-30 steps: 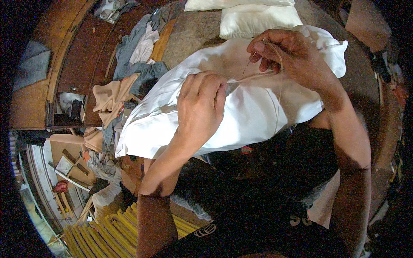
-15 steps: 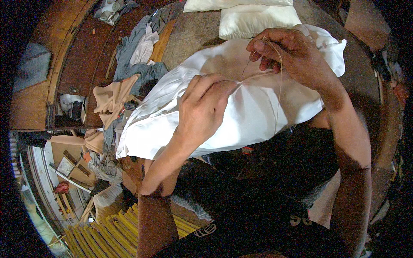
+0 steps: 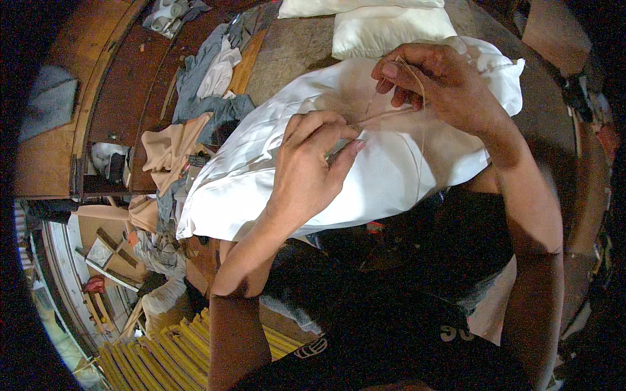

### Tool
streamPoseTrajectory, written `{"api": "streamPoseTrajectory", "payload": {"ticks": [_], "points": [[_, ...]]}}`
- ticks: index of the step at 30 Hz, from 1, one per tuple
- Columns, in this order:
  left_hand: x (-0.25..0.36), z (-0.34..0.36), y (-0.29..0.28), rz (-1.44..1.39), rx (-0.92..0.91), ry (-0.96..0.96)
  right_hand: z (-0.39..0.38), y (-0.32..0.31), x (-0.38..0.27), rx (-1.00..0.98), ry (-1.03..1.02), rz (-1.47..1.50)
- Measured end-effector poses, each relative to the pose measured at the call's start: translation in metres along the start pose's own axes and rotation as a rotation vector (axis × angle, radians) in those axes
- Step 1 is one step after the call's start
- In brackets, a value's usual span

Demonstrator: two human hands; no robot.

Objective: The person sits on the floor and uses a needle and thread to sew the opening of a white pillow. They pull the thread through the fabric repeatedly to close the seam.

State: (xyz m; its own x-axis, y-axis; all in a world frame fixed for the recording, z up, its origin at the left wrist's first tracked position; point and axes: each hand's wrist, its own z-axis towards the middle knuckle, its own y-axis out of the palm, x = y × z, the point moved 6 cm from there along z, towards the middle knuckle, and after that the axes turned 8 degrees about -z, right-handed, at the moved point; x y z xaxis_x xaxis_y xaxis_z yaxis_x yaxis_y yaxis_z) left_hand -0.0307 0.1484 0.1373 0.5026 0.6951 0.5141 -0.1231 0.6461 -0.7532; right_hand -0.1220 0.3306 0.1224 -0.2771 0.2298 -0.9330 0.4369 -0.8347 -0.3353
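**Left hand (image 3: pixel 310 156) and right hand (image 3: pixel 443 81) at work on a white cushion (image 3: pixel 391 169)**

Looking down in the head view. Grips a thin needle (image 3: pixel 370 103) and pale thread (image 3: pixel 423 140) in the right hand, thumb pressed to curled fingers, above the far side of the cushion. Lets the thread loop up over the fingertips, then fall across the white cloth toward the near edge. Points the needle downward, just beside a raised fold (image 3: pixel 385 117) in the cloth. Bends the left hand at the left end of that fold, thumb and index finger near each other, other fingers curled. Cannot tell about any cloth between those two fingertips; too small and blurred.

Has the cushion lying slantwise under both hands, just in front of a dark shirt (image 3: pixel 372 352), one corner at lower left, another at upper right.

Beyond, on a worn brown surface (image 3: pixel 287 62), two off-white cushions (image 3: pixel 394 31) at the upper edge. To the left, a heap of blue-grey cloth (image 3: pixel 194 75), with white cloth (image 3: pixel 218 73) on top, beside a wooden plank (image 3: pixel 248 65). Nearer, a crumpled tan cloth (image 3: pixel 173 153), next to dark brown woodwork (image 3: pixel 124 98). At lower left, a row of yellow slats (image 3: pixel 163 358), just below a pale bundle (image 3: pixel 166 303).
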Motion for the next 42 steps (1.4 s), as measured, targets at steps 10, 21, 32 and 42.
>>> {"api": "streamPoseTrajectory", "payload": {"ticks": [10, 21, 32, 42], "points": [[-0.001, 0.001, 0.002, -0.029, 0.069, 0.011, 0.001, 0.003, 0.001, -0.01, -0.036, -0.045], [0.0, 0.0, 0.001, -0.019, 0.105, -0.082, 0.004, 0.012, 0.009, -0.036, -0.112, -0.015], [-0.002, -0.002, 0.003, -0.017, 0.069, -0.044, -0.001, 0.015, 0.008, -0.051, -0.094, -0.069], [0.0, 0.0, 0.003, 0.035, 0.071, -0.005, 0.0, 0.016, 0.009, -0.032, -0.229, -0.107]]}}
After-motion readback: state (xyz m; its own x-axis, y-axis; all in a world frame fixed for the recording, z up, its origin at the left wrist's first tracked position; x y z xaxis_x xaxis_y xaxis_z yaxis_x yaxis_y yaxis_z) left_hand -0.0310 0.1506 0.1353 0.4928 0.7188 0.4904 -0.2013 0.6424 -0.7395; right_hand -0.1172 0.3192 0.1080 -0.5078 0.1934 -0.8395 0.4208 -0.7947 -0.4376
